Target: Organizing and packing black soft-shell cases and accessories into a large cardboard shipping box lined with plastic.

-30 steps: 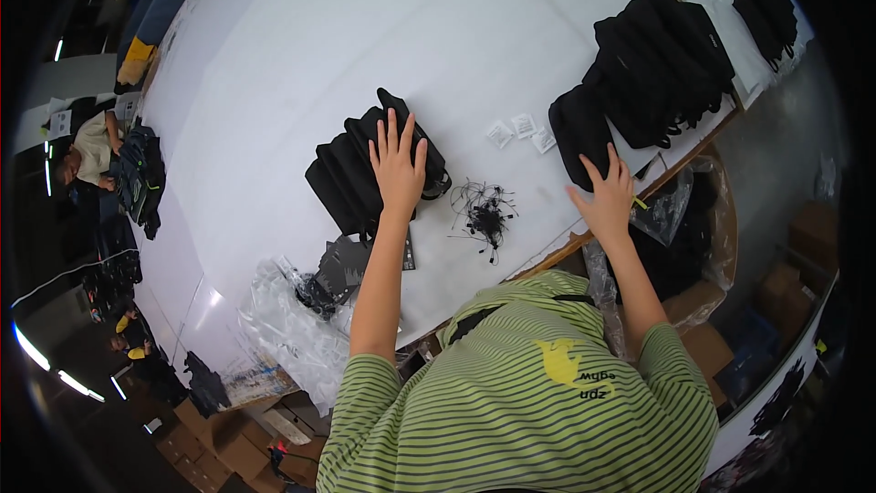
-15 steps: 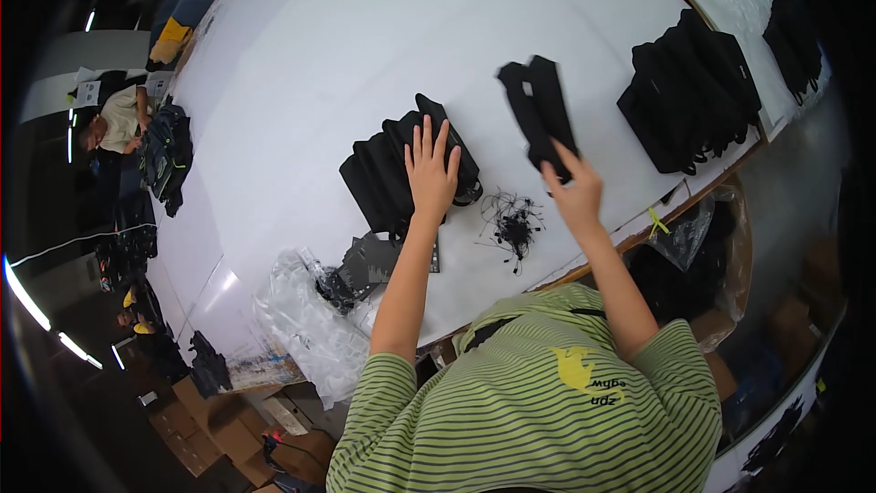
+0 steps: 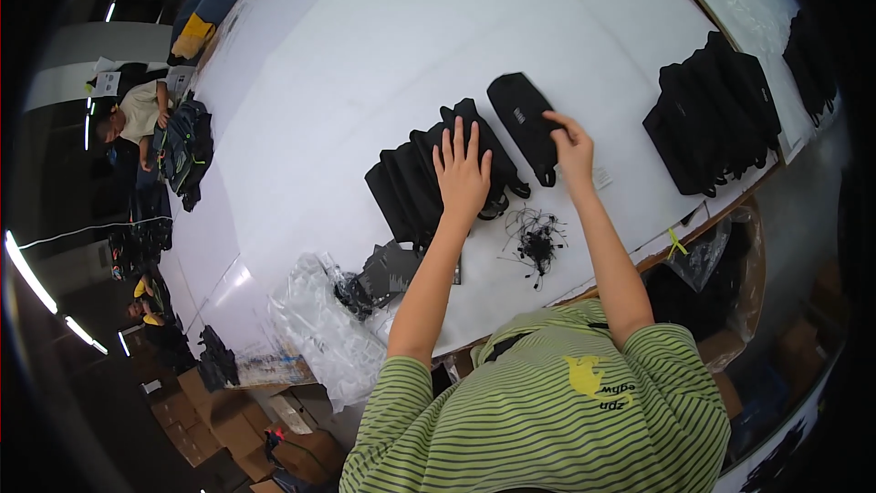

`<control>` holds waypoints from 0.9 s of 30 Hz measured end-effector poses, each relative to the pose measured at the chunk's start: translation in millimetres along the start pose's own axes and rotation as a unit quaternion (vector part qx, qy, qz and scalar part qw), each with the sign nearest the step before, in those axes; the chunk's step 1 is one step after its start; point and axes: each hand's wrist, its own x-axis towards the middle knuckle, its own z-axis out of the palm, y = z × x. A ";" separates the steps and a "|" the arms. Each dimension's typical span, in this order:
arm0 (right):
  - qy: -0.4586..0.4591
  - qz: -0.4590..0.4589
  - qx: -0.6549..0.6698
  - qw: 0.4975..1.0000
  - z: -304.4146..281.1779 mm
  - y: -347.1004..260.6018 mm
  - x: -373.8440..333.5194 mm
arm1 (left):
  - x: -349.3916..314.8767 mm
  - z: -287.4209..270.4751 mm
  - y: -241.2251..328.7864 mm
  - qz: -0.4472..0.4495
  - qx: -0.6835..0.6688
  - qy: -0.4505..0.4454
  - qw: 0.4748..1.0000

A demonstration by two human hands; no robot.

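Note:
My left hand (image 3: 464, 181) lies with fingers spread on a leaning row of black fabric pouches (image 3: 394, 192). Just right of that row, my right hand (image 3: 573, 153) pinches the right edge of a single black pouch (image 3: 516, 111), which has a small light mark on its face and a loop at its near end. A small white tag (image 3: 601, 177) shows beside the right wrist. Nearer to me, between my forearms, is a tangle of thin black cords (image 3: 538, 245). Dark grey cards (image 3: 391, 267) are partly behind my left forearm.
Crumpled clear plastic bags (image 3: 319, 319) lie at the table's near left edge. Another row of black pouches (image 3: 710, 114) stands at the right, with more beyond it. An open box (image 3: 744, 265) sits below the right edge. A person (image 3: 141, 119) handles a dark bag at far left.
My right hand has laid the pouch, which was tilted and blurred, broad face up beside the row. My left hand stays on the row. The whole view has shifted slightly.

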 end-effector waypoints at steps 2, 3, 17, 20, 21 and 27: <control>-0.033 0.172 0.243 0.954 1.1 -15.8 6.6 | -1.5 -0.3 -9.4 0.029 0.018 -0.022 0.999; -0.030 0.171 0.243 0.954 1.7 -10.1 10.0 | 0.3 1.4 -8.1 0.032 0.016 -0.022 0.999; -0.218 0.036 -0.189 0.957 33.3 14.7 16.6 | 18.1 0.6 18.4 0.036 -0.070 -0.027 0.997; -0.228 -0.046 -0.315 0.920 24.7 12.3 12.0 | 23.4 11.6 19.0 0.063 -0.060 -0.031 0.996; -0.202 -0.099 -0.400 0.888 20.2 1.2 8.3 | 23.5 11.9 16.0 0.062 -0.041 -0.034 0.997; 0.267 -0.282 -0.557 0.734 -106.4 -141.2 15.7 | 17.8 10.5 6.8 0.045 -0.020 -0.048 0.998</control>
